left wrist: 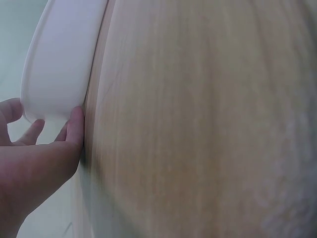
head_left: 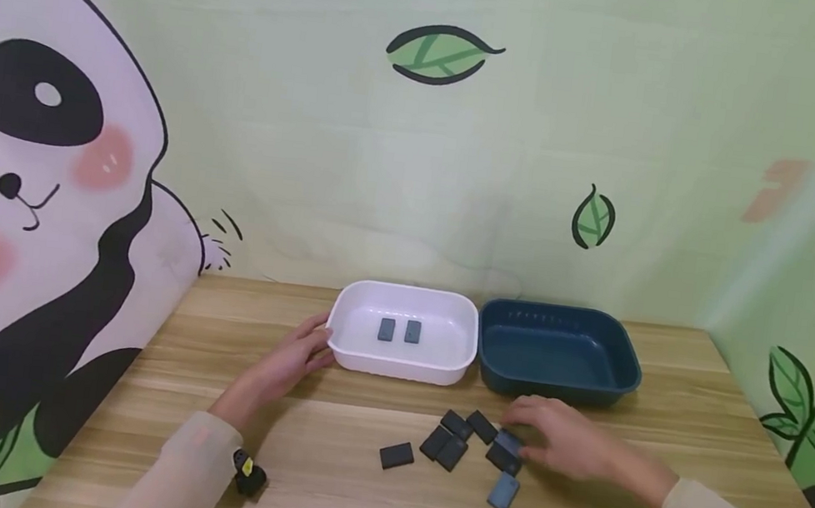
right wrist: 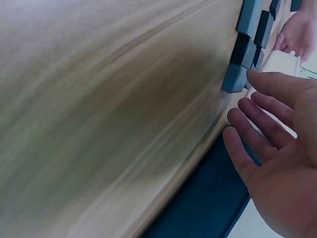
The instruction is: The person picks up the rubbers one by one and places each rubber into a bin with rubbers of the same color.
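Observation:
My left hand (head_left: pixel 293 356) touches the left end of a white plastic basin (head_left: pixel 398 368), its fingertips against the wall. In the left wrist view the fingers (left wrist: pixel 75 126) are spread along that wall. Two blue-grey rectangular blocks (head_left: pixel 387 330) lie inside the basin. Over the right side of a group of small blocks is my right hand (head_left: pixel 563 439). Its thumb and fingers are apart, with a blue-grey block (right wrist: pixel 234 78) right at the thumb tip in the right wrist view. Against that block lies a black block (head_left: pixel 503 458). Another blue-grey block (head_left: pixel 504 492) lies nearer the front.
A dark blue basin (head_left: pixel 558 391) stands beside the white one, behind my right hand. Several black blocks (head_left: pixel 451 452) lie in the middle of the wooden table (head_left: pixel 321 479), one black block (head_left: pixel 396 456) apart to the left. A printed backdrop rises behind.

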### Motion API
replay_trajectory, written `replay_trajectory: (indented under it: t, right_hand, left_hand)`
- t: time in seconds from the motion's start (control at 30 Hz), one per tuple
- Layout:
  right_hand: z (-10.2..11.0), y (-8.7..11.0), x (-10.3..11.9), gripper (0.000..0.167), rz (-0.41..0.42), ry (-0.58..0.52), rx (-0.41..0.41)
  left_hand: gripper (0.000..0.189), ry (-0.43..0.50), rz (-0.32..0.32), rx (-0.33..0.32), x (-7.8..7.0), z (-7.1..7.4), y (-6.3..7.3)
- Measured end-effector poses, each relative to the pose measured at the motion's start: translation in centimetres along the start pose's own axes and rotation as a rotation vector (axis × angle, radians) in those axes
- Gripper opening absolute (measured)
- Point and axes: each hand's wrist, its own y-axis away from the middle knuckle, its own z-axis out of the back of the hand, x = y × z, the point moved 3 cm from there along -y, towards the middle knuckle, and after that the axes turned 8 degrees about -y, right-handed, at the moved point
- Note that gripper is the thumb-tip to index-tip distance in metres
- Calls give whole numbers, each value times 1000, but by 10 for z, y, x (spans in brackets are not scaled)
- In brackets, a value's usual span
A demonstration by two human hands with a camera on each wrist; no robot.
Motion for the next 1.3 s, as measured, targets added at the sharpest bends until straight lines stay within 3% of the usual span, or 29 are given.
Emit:
replay_trajectory:
  t: [0.67,0.93,1.3]
  right_hand:
    - [-5,7,2,48,-3,16,64]
    - [-10,9,2,44,49,68,27]
    - [-11,11,3,46,5,76,40]
  left_hand:
    - [59,10,-5,-2,3,-2,-1]
    - [58,13,-5,-6,2,2,2]
    - [58,-5,-15,14,3,2,0]
